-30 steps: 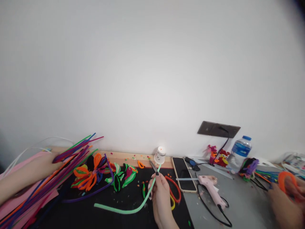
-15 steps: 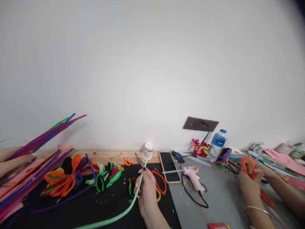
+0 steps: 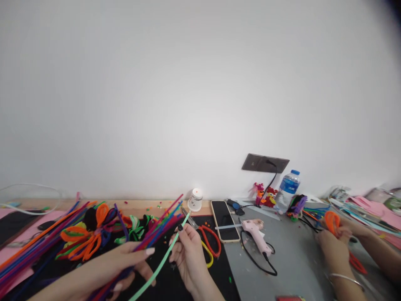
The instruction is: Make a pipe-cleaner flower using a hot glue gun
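Reaching in from the lower left, my left hand (image 3: 130,265) is wrapped round a bundle of purple, blue and pink pipe cleaners (image 3: 158,228). My right hand (image 3: 188,246) pinches a light green pipe cleaner (image 3: 163,261) near its upper end, and the strip runs down to the left close to my left hand. Behind my right hand lie scissors with red and yellow handles (image 3: 213,242). An orange looped flower shape (image 3: 94,234) and green and white loops (image 3: 136,228) lie left of centre on the black mat (image 3: 219,280).
A white cup (image 3: 195,200) stands by the wall. To the right are a phone (image 3: 225,221), a pink glue gun (image 3: 257,238) with its cable, and a water bottle (image 3: 287,190). Another person's hands (image 3: 336,246) hold orange pipe cleaners at the far right. More pipe cleaners (image 3: 34,255) lie at left.
My left hand has moved right with the bundle, from the left edge to beside the green strip. My right hand has shifted slightly left and down with the green strip.
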The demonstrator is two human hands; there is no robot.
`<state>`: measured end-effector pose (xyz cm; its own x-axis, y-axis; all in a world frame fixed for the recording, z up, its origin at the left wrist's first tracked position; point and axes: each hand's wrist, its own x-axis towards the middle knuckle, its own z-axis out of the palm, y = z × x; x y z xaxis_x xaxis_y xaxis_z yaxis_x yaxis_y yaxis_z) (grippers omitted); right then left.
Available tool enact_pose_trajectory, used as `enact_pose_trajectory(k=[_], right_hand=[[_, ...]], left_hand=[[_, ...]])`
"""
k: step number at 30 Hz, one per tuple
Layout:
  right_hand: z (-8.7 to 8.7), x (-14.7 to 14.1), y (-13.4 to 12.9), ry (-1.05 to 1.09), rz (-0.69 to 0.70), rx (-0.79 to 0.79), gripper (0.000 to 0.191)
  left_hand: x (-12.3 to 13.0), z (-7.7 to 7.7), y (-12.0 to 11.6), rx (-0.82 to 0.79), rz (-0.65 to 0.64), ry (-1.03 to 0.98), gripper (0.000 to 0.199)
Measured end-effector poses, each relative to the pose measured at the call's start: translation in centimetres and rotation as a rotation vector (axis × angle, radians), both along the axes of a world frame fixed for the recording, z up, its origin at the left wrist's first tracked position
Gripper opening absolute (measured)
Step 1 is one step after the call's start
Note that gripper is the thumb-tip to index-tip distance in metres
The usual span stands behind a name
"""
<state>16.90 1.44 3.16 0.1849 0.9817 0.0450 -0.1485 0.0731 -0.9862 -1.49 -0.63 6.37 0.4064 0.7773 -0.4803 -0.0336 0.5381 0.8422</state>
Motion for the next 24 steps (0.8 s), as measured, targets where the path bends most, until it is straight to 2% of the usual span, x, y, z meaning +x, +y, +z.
enact_pose_trajectory(k=[3,7,10,13,19,24], right_hand=[[0.2,0.0,0.1,0.009,0.018,0.01,0.025],[0.2,0.3,0.2,0.047,0.039,0.002,0.019],[-0.1,0.4,0.4,0.057,0.043,-0.011,0.018],[-0.3,0.5,0.5,0.053,0.033,-0.007,0.018],[-0.8,0.5,0.8,0.038,0.022,-0.023,0.021],[-2.0,0.1,1.0,-0.064,-0.044,0.018,0.027]], left_hand=[[2.0,-1.0,1.0,-0.038,-0.114,0.032,0.024],[2.7,-2.6,1.4,-0.026,-0.238,0.038,0.034],[2.8,-4.0,1.7,0.019,-0.344,-0.064,0.043],[2.9,-5.0,1.9,-0.016,-0.326,-0.2,0.039],[2.7,-4.5,1.8,-0.23,-0.308,-0.265,0.044],[2.6,-4.5,1.9,-0.309,-0.326,-0.259,0.055]])
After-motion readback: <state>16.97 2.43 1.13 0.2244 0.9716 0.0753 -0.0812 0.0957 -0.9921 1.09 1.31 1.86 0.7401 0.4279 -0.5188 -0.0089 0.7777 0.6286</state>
